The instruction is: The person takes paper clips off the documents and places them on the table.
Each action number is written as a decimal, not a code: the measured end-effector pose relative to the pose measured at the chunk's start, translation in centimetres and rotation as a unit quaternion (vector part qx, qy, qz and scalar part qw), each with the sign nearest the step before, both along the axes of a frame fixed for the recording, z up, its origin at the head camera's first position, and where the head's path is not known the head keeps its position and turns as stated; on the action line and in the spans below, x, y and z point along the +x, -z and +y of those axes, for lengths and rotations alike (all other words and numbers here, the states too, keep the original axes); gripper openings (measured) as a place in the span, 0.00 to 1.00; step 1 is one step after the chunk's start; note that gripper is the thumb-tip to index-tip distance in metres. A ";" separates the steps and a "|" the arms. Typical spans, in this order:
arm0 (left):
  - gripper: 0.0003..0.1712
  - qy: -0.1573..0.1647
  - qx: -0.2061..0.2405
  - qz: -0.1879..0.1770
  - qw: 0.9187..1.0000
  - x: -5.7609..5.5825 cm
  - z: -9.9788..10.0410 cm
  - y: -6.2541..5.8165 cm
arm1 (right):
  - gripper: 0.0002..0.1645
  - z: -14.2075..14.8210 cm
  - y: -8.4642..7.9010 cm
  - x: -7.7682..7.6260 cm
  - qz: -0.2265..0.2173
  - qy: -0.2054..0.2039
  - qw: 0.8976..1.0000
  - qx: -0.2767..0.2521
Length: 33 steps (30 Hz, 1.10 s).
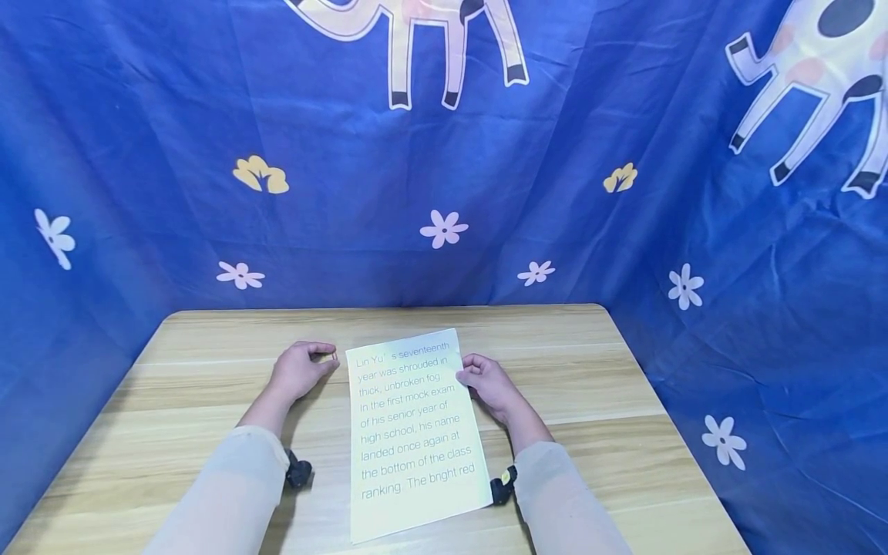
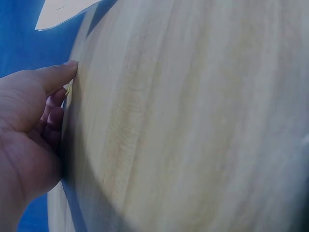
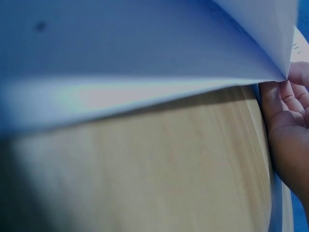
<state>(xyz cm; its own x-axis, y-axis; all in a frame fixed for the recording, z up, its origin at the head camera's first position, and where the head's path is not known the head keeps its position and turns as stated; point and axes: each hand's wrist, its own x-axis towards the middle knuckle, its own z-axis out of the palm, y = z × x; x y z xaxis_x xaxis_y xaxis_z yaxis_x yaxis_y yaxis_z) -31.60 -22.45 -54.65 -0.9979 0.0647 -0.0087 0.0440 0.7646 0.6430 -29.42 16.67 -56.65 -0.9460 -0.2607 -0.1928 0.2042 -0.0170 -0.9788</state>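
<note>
My right hand (image 1: 491,383) pinches the right edge of some white printed paper (image 1: 416,432), which is tilted up over the table with large English text facing me. In the right wrist view the paper's underside (image 3: 120,43) spreads into more than one layer, meeting at the fingertips. Left of the paper, close above the table, my left hand (image 1: 303,368) pinches a small thin yellow thing (image 2: 68,89) between thumb and fingers. Most of that thing is hidden by the fingers, and I cannot tell its kind. A gap separates the left fingertips from the paper's left edge.
The light wood table (image 1: 597,478) has rounded far corners. Blue cloth (image 1: 388,200) printed with cows and flowers hangs behind it and along both sides. A small black device (image 1: 298,470) is worn at the left wrist, and another black device (image 1: 501,489) at the right.
</note>
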 end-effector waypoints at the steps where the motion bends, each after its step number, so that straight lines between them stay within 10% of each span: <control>1: 0.24 0.000 0.000 0.000 1.000 0.0 0.0 0.0 | 0.11 0.0 0.0 0.0 0.000 0.000 1.000 -0.001; 10: 0.25 -0.011 0.030 -0.011 0.999 0.2 -0.3 0.2 | 0.10 -0.2 0.0 0.1 -0.001 0.004 1.000 -0.002; 19: 0.25 -0.095 0.141 -0.030 0.985 1.3 -0.9 -0.6 | 0.08 -0.9 -0.2 0.6 0.035 0.050 0.996 0.071; 33: 0.22 -0.087 0.109 0.003 0.990 4.5 -1.5 -2.9 | 0.09 -0.4 -1.3 1.5 0.041 0.125 0.971 0.199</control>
<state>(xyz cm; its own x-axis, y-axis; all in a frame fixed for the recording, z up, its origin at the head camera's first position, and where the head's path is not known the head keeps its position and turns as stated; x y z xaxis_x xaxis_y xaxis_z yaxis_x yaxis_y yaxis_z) -27.08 -23.95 -51.72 -0.9940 -0.1087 -0.0084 -0.0727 0.6032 0.7943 -27.89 16.27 -55.32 -0.9866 0.0580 -0.1526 0.1632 0.3265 -0.9310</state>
